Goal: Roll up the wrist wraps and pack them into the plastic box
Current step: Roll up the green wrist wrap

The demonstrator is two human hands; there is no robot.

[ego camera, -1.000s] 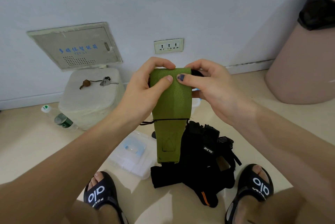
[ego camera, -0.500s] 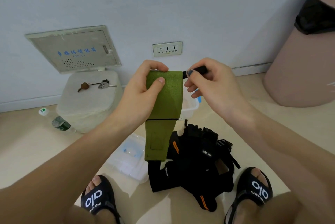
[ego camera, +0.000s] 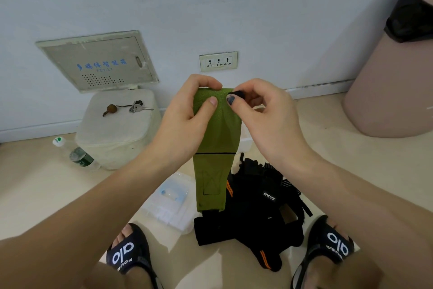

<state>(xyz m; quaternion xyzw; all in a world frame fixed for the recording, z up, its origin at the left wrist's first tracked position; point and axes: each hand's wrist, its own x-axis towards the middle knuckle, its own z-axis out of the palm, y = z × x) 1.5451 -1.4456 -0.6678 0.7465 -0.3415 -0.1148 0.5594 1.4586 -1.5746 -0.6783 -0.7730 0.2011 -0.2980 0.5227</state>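
A green wrist wrap (ego camera: 216, 138) hangs down in front of me, held up at its top edge. My left hand (ego camera: 187, 120) pinches the top left part, thumb on the front. My right hand (ego camera: 264, 115) pinches the top right corner, where a short black tab (ego camera: 237, 94) sticks out. Below on the floor lies a pile of black wraps and gloves (ego camera: 253, 213) with orange stripes. A clear plastic box (ego camera: 244, 142) is mostly hidden behind the green wrap. Its clear lid with a blue handle (ego camera: 171, 197) lies on the floor to the left of the pile.
A white padded stool (ego camera: 117, 129) with keys (ego camera: 136, 107) on it stands at the left wall, with a water bottle (ego camera: 75, 155) lying beside it. A pink bin with a black bag (ego camera: 393, 78) stands at the right. My feet in black slippers (ego camera: 126, 251) are at the bottom.
My right hand has moved back in to the wrap's top right corner, bringing the black tab against it. The wrap's top edge now looks folded over between both hands.
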